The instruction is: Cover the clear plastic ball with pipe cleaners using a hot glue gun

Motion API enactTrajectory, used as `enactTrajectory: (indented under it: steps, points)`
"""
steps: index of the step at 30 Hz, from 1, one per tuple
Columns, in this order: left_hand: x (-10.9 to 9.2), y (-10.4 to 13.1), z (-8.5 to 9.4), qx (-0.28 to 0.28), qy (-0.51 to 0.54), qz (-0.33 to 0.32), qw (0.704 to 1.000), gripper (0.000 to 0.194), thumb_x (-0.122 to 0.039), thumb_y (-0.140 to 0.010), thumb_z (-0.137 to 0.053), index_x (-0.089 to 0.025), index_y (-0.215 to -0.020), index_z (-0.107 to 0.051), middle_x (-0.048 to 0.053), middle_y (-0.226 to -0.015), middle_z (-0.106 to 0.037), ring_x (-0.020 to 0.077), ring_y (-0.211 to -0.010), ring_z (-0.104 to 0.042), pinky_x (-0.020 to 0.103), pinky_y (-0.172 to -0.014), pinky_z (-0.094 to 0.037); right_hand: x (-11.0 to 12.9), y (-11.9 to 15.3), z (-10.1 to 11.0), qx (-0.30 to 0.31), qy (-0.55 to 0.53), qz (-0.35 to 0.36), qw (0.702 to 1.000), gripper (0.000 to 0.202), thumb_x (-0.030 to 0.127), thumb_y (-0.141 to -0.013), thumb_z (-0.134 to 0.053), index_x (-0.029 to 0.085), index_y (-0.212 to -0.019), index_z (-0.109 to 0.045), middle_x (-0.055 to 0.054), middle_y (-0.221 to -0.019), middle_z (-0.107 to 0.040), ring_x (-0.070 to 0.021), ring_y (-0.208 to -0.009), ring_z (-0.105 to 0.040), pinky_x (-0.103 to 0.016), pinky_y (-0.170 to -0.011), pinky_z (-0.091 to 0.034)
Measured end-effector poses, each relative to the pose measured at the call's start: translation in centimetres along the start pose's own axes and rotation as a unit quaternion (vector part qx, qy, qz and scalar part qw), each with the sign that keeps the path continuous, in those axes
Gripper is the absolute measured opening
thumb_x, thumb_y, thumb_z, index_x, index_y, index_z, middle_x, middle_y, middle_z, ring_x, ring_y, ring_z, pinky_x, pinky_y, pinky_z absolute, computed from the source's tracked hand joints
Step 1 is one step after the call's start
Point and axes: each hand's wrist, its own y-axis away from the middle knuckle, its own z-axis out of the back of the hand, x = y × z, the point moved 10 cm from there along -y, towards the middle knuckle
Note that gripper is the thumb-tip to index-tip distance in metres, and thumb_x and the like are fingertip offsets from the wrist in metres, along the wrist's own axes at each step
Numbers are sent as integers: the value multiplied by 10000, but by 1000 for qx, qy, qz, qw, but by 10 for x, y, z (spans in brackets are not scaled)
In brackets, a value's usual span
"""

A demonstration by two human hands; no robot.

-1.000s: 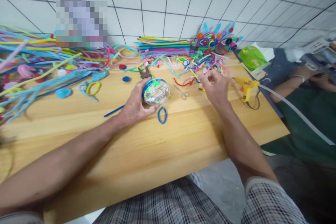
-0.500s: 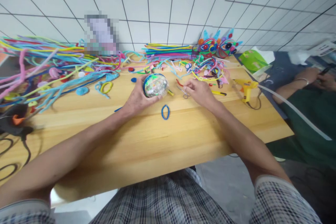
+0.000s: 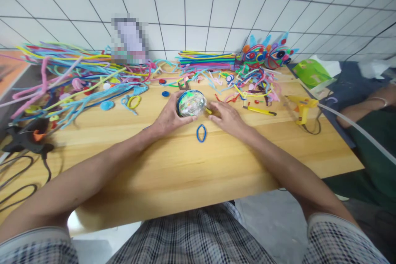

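Note:
My left hand is wrapped around the left side of a round, clear, glittery thing with a blue rim, just above or on the table; I cannot tell which. Right of it, my right hand has its thumb and fingers apart, with nothing visible held. A small yellow piece shows between the round thing and those fingertips. Nearer me lies a blue pipe-cleaner loop, bent to a pointed oval. Red pipe-cleaner bits lie beyond the right hand. The scissors are hidden now.
Pipe cleaners heap up at left; a straight bundle lies by the wall. Colourful masks lean there too. A yellow cutter and yellow glue gun lie right. A black corded tool stands left. Another person's arm is at right.
My right hand has moved left and down from the red pieces and scissors toward the round thing, its pinched fingers spreading. The whole view has shifted; my left hand keeps its hold.

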Motion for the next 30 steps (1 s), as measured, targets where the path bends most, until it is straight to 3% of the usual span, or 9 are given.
enactTrajectory:
  steps: [4,11,15,18,20,26,30]
  points:
    - [7,-7,9,5,-15,-16,1000,975,-491,-803,-1003,-220,-1586,-489,188,-1597,-632,392,-1524,-647,564,-1333,-518,13,-10,-17,3,47,13,999,172,220,-1022,-709,229,-1181,-773,-127,-1150,-824,-328,-1155,-748,-482,-1075,-596]
    - [14,-7,8,21,4,-50,999,1045,-402,-801,-1019,-237,-1664,-454,203,-1682,-581,391,-1591,-603,558,-1361,-492,23,2,-17,-60,26,29,997,176,220,-1002,-687,240,-1170,-736,-105,-1046,-810,-309,-1020,-746,-444,-942,-602]
    - [7,-2,4,29,-11,-76,997,1075,-381,-830,-1015,-266,-1710,-408,216,-1735,-534,405,-1649,-546,594,-1387,-452,16,5,-9,-97,-5,27,995,391,238,-972,-705,241,-1362,-689,-146,-1247,-827,-356,-1178,-763,-541,-1056,-622]
    - [-1,-2,5,26,-40,-102,994,1014,-402,-854,-1013,-293,-1695,-457,198,-1744,-520,411,-1679,-498,611,-1394,-440,19,3,-3,-109,-46,46,992,647,317,-978,-740,244,-1597,-568,-175,-1524,-746,-386,-1417,-702,-612,-1193,-593]
    - [0,-4,6,22,-62,-102,993,1027,-426,-834,-1032,-298,-1692,-482,192,-1739,-519,425,-1679,-482,639,-1398,-429,21,2,-3,-102,-65,53,991,736,372,-991,-749,255,-1676,-506,-174,-1606,-701,-393,-1481,-673,-634,-1226,-586]
    - [26,-7,9,17,17,-19,1000,1063,-612,-827,-1016,-284,-1671,-459,203,-1694,-574,418,-1597,-595,632,-1365,-481,23,1,-7,-100,-85,47,990,764,382,-990,-765,273,-1699,-504,-163,-1625,-698,-383,-1484,-687,-645,-1243,-594]
    - [25,-6,11,20,37,-6,999,1103,-747,-785,-992,-261,-1636,-486,214,-1646,-614,427,-1564,-627,625,-1353,-500,25,3,-8,-96,-95,49,990,749,357,-988,-760,265,-1689,-512,-173,-1629,-692,-380,-1477,-698,-640,-1235,-608]
